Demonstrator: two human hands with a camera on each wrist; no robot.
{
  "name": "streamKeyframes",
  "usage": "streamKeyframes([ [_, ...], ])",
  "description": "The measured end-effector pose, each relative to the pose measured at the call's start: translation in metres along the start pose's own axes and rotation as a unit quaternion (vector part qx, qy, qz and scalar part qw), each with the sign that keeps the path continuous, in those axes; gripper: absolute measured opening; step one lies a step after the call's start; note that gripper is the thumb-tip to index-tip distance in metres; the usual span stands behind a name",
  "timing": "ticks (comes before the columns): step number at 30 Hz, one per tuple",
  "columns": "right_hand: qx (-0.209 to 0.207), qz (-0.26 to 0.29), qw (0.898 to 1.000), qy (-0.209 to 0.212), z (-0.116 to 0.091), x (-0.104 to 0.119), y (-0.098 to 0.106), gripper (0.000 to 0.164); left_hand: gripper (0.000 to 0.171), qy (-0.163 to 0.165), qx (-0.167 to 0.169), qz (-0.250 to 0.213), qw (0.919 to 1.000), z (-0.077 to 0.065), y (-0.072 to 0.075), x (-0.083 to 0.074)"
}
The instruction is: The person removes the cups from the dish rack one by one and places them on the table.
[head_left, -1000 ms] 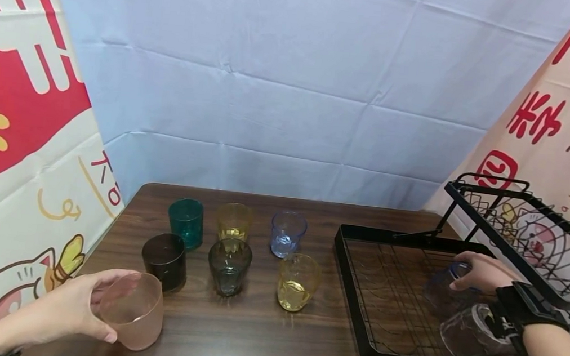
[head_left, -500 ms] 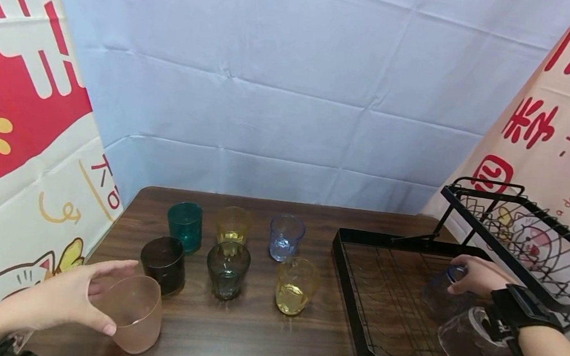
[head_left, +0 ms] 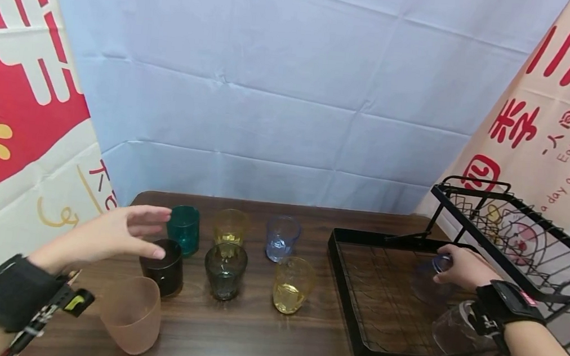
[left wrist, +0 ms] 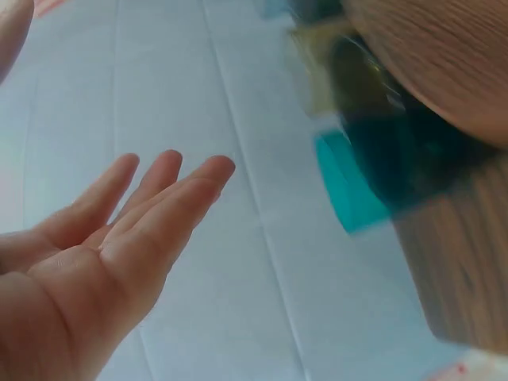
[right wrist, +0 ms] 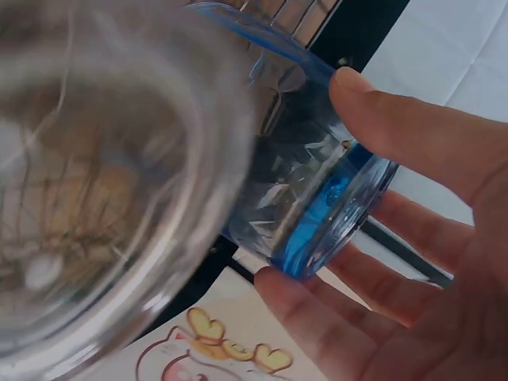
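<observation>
My left hand (head_left: 117, 237), fingers extended and thumb apart, hovers over the black glass (head_left: 164, 280) and overlaps it in the head view. A frosted pink glass (head_left: 135, 317) stands on the table below the hand, and a teal glass (head_left: 185, 234) is just beyond the fingertips. With my right hand (head_left: 467, 267) I grip the base of a blue-tinted glass (right wrist: 298, 151), thumb on one side and fingers on the other. That glass lies upside down in the lower tier of a black wire rack (head_left: 343, 296). Closer to me, a clear glass (head_left: 455, 331) is also upside down in the rack.
Mid-table stand a smoky grey glass (head_left: 226, 272), an amber glass (head_left: 231, 227), a yellow glass (head_left: 292, 289) and a light blue glass (head_left: 282, 237). The rack's raised upper tier (head_left: 518, 241) slants above my right wrist. A pale cloth (head_left: 270, 114) hangs behind the table.
My left hand has let go of the pink glass and moved up and away toward the black and teal glasses. The right hand stays on the blue glass. The head view has shifted slightly.
</observation>
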State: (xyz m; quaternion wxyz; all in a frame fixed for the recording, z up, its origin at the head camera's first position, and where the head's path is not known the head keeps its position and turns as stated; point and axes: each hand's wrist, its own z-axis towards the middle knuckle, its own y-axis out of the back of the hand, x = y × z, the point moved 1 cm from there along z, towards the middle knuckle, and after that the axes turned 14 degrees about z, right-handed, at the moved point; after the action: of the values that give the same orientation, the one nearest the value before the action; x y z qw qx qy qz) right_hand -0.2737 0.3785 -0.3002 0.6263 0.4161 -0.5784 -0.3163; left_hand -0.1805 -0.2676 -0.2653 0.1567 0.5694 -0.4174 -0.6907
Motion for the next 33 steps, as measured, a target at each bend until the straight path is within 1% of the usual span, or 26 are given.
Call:
streamKeyframes([
  [4,0.006,0.0,1.0,0.007,-0.001,0.017,-0.002,0.072,0.082,-0.021,0.009,-0.018,0.9996,0.028,-0.006,-0.027],
  [6,0.01,0.001,1.0,0.016,0.001,0.027,-0.004,0.072,0.081,-0.026,0.014,-0.041,0.9987,0.04,-0.011,-0.038],
  [9,0.009,0.011,0.999,0.034,0.002,0.044,-0.007,0.071,0.08,-0.027,0.026,-0.074,0.9966,0.06,-0.022,-0.049],
  [13,-0.01,0.031,0.996,0.079,0.003,0.073,-0.007,0.069,0.078,-0.029,0.04,-0.12,0.9915,0.085,-0.039,-0.058],
  [15,-0.02,0.046,0.993,0.104,0.003,0.09,-0.006,0.069,0.077,-0.025,0.042,-0.151,0.9874,0.095,-0.048,-0.062],
  [17,-0.027,0.067,0.989,0.125,0.002,0.111,-0.006,0.07,0.076,-0.019,0.04,-0.189,0.981,0.104,-0.059,-0.065],
  [19,-0.031,0.098,0.985,0.139,0.0,0.131,-0.008,0.069,0.075,-0.008,0.038,-0.232,0.9719,0.112,-0.07,-0.07],
  [21,-0.037,0.14,0.978,0.148,-0.003,0.149,-0.014,0.069,0.075,0.005,0.037,-0.275,0.9606,0.12,-0.082,-0.075],
  [23,-0.053,0.188,0.968,0.159,-0.002,0.168,-0.023,0.07,0.075,0.022,0.034,-0.312,0.9492,0.126,-0.091,-0.08],
  [25,-0.072,0.244,0.952,0.173,-0.001,0.185,-0.033,0.07,0.075,0.034,0.033,-0.344,0.9378,0.132,-0.1,-0.086],
  [27,-0.088,0.303,0.93,0.191,-0.001,0.201,-0.045,0.069,0.075,0.04,0.034,-0.372,0.9269,0.137,-0.108,-0.092],
  [28,-0.091,0.333,0.917,0.201,0.0,0.207,-0.051,0.069,0.076,0.041,0.035,-0.384,0.9217,0.138,-0.111,-0.096],
  [30,-0.092,0.388,0.89,0.221,-0.001,0.217,-0.062,0.067,0.079,0.034,0.034,-0.406,0.9125,0.138,-0.116,-0.101],
  [31,-0.088,0.412,0.878,0.229,-0.002,0.22,-0.068,0.066,0.082,0.03,0.03,-0.416,0.9083,0.137,-0.118,-0.104],
  [33,-0.082,0.445,0.857,0.246,-0.005,0.223,-0.078,0.065,0.09,0.021,0.014,-0.432,0.9013,0.135,-0.119,-0.109],
])
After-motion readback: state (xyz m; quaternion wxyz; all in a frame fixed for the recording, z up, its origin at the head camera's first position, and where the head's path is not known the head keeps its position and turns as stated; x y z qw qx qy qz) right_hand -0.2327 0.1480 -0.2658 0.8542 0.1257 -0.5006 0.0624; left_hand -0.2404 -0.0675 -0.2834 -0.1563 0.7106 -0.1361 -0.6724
